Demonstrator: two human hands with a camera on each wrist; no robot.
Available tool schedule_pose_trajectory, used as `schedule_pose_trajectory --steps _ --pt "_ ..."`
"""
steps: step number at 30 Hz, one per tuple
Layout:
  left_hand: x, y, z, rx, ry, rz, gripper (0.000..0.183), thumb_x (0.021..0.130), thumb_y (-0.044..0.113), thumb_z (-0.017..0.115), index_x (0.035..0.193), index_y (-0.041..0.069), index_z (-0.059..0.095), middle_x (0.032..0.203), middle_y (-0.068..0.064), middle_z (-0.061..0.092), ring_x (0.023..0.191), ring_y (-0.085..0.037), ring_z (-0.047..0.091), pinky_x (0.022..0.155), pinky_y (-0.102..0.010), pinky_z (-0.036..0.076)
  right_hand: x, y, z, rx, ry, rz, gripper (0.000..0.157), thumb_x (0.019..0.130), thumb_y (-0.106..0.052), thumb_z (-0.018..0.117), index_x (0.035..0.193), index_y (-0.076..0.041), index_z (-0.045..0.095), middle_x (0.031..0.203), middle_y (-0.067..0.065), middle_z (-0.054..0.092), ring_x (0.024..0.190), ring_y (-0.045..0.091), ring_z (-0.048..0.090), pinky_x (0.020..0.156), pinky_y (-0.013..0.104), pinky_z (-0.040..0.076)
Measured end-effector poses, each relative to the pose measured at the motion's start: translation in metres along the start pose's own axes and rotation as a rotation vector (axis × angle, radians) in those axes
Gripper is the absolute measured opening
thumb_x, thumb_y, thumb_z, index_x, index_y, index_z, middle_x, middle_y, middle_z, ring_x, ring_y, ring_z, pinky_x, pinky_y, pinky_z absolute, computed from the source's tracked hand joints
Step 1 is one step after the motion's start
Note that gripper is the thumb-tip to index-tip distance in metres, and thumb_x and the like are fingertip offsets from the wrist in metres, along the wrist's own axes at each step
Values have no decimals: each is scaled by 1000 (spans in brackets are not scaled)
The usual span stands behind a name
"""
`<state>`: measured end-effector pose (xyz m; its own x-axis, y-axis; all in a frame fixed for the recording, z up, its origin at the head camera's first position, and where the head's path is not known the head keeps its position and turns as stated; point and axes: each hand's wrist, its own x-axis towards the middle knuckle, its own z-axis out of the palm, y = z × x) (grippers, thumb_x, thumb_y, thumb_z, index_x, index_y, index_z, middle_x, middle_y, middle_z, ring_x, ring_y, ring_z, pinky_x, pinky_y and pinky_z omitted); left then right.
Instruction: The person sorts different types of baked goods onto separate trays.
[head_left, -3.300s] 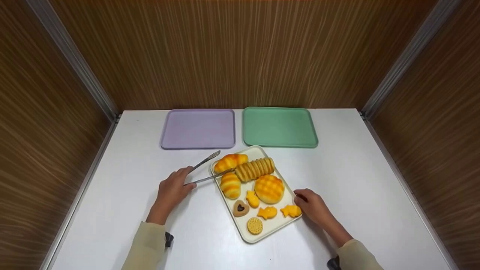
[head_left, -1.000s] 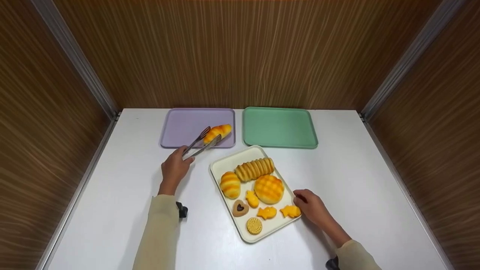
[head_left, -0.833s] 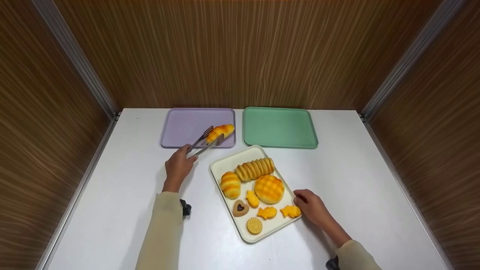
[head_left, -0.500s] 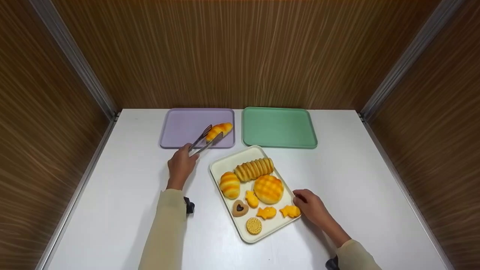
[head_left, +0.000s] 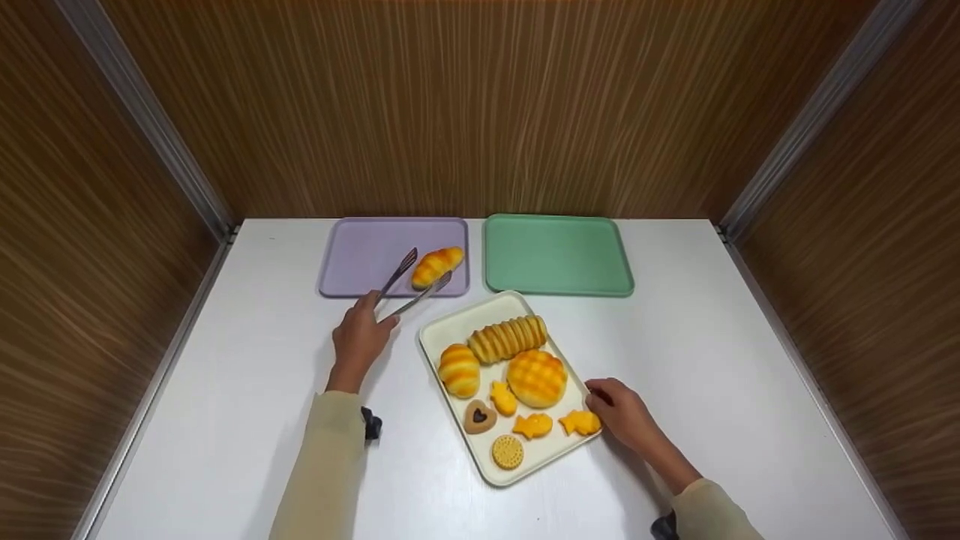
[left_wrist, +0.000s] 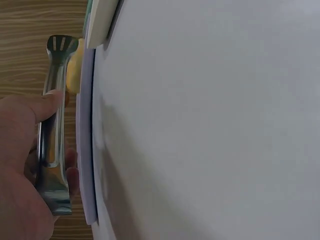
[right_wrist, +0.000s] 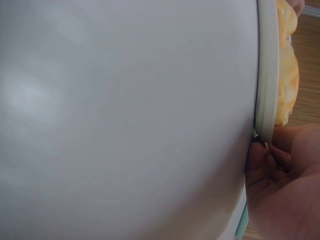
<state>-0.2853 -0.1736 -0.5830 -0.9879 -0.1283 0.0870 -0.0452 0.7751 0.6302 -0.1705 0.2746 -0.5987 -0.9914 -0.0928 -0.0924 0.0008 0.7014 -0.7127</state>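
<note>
Ridged, golden-orange croissant (head_left: 437,265) moved onto purple tray (head_left: 364,255).

Counted: one purple tray (head_left: 364,251), one green tray (head_left: 559,255) and one cream tray (head_left: 510,306), three in all. Logged: one croissant (head_left: 437,267), one ribbed roll (head_left: 508,339), one striped roll (head_left: 459,371), one round bun (head_left: 537,379). Fish-shaped pieces (head_left: 533,426): three noted. One heart cookie (head_left: 479,417), one round biscuit (head_left: 508,452) recorded. One pair of tongs (left_wrist: 49,135), two hands (head_left: 361,336) seen.
</note>
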Motion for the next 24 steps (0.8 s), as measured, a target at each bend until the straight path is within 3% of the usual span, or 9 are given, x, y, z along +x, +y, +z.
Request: schedule_pose_trajectory --steps 8,15,24 --pt "-26 4 -10 -7 -15 33 64 93 35 71 149 13 47 143 -13 57 128 -36 55 96 -63 43 0 0 0 7 4 11 30 98 -11 65 128 -4 66 122 11 66 107 25 60 103 49 49" --pt "-59 7 -18 -25 -33 74 57 93 37 72 143 18 53 133 -8 64 109 -29 64 87 -57 46 1 1 0 14 20 -10 29 98 -10 65 126 -4 67 120 11 67 107 26 60 102 48 49" --pt "-89 18 -21 -4 -122 85 58 90 39 75 142 22 54 129 -5 65 106 -24 62 89 -55 45 0 2 1 10 19 -18 29 98 -11 65 126 -4 67 120 11 66 108 27 60 103 49 48"
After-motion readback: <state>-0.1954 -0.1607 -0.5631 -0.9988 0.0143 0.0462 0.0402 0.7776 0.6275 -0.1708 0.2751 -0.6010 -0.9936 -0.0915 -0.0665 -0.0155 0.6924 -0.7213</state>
